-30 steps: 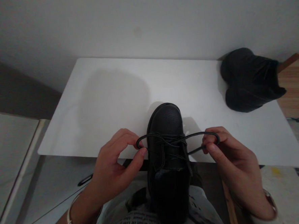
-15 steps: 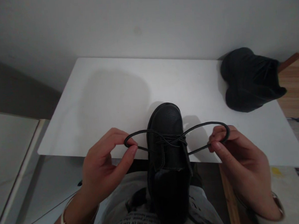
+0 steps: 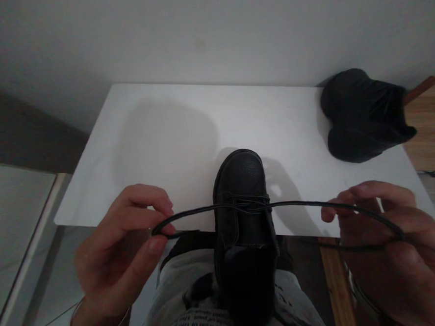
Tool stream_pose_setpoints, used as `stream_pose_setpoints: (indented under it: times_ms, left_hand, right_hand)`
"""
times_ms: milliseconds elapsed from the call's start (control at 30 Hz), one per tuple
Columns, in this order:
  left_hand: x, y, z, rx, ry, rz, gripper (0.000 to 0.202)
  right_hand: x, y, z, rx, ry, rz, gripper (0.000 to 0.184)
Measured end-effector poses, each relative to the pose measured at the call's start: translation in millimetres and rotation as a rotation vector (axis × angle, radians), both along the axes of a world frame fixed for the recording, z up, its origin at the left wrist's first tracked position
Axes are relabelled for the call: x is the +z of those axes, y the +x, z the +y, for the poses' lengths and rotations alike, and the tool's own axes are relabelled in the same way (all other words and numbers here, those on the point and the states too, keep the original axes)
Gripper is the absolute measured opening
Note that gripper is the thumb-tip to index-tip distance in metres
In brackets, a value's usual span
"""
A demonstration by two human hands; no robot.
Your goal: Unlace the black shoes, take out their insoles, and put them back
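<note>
Black shoe (image 3: pixel 241 191) resting toe-first on white table (image 3: pixel 157 137) edge, heel over lap, left hand (image 3: pixel 119 243) pinching one lace (image 3: pixel 191 213) loop, right hand (image 3: pixel 392 250) holding the other, both stretched sideways, second shoe (image 3: pixel 362 115) at far right corner.

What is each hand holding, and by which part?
The lace of the shoe. The left hand pinches the left loop's bend between thumb and forefinger; the right hand holds the right loop's far end.
</note>
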State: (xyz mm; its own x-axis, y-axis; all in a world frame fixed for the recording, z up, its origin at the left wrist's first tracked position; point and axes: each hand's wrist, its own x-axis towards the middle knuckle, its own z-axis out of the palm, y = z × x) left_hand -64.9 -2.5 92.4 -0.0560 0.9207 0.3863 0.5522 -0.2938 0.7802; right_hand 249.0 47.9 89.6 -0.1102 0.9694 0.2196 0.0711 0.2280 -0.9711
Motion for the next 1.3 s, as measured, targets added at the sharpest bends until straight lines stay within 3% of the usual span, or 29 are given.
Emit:
stream_pose_setpoints:
  times_ms: [100,200,267,333,400,500,567,700,800,900,1033,1300]
  left_hand:
    - [7.9,2,-6,-0.165,-0.083,-0.098,0.02]
    - [15.0,6,-5,-0.523,-0.239,-0.015,0.011]
    - [18.7,9,0,-0.756,-0.305,0.054,0.017]
    - [21.3,10,6,-0.889,-0.344,0.044,0.025]
    - [23.0,11,10,-0.952,-0.365,0.008,0.02]
    - [23.4,10,13,-0.914,-0.365,0.028,0.019]
    - [21.2,8,14,-0.855,-0.371,0.076,0.032]
    - [9.6,7,21,-0.601,-0.33,0.104,0.047]
    - [-1.8,13,26,-0.364,-0.265,0.154,0.029]
    - [-11.2,22,30,-0.201,-0.207,0.201,0.005]
    - [-17.1,31,32,-0.156,-0.17,0.176,0.012]
    - [-16.0,40,32,-0.115,-0.143,0.137,0.008]
  right_hand:
    - [4.1,7,-6,0.173,-0.015,-0.101,0.02]
    - [4.2,6,-9,0.428,-0.036,-0.09,0.019]
    - [5.0,1,-8,0.554,-0.073,-0.064,0.021]
    - [7.0,-4,-6,0.63,-0.106,-0.11,0.027]
    - [8.7,-5,0,0.758,-0.083,-0.192,0.033]
    - [7.8,-4,12,0.968,-0.002,-0.257,0.045]
    - [5.8,-3,19,0.966,0.044,-0.285,0.054]
    - [2.8,-6,25,0.816,0.141,-0.352,0.052]
    - [-1.9,-12,25,0.675,0.178,-0.38,0.04]
    - [-10.7,-20,22,0.436,0.146,-0.466,0.014]
    - [-20.9,-34,19,0.241,0.128,-0.453,0.009]
    - [-23.3,-42,18,0.193,-0.011,-0.327,0.009]
